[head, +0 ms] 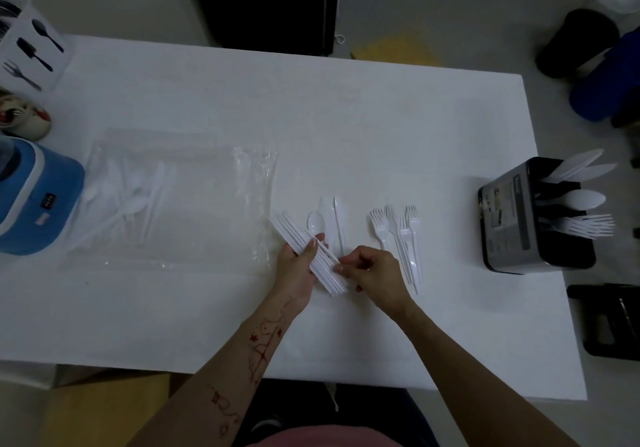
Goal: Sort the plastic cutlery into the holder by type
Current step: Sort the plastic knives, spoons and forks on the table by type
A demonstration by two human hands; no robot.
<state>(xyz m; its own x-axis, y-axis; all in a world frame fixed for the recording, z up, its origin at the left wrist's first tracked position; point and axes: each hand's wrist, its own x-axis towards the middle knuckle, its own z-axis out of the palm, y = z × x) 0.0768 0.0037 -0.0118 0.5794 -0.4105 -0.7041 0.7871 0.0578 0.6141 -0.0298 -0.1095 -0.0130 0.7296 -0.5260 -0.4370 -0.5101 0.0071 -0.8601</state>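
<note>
The left hand [298, 266] gripped a fanned bundle of white cutlery [308, 252] above the surface [207, 308], while the right hand's [375, 275] fingers pinched one piece from it. The holder [512, 218] stood far right. A loose grip could let the bundle slide apart and mix with the sorted forks [398, 235].

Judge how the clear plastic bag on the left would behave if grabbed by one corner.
The clear plastic bag looks thin and crinkled, so it would probably flop and sag. The white cutlery inside lies loose, so it would likely slide toward the low end.
</note>
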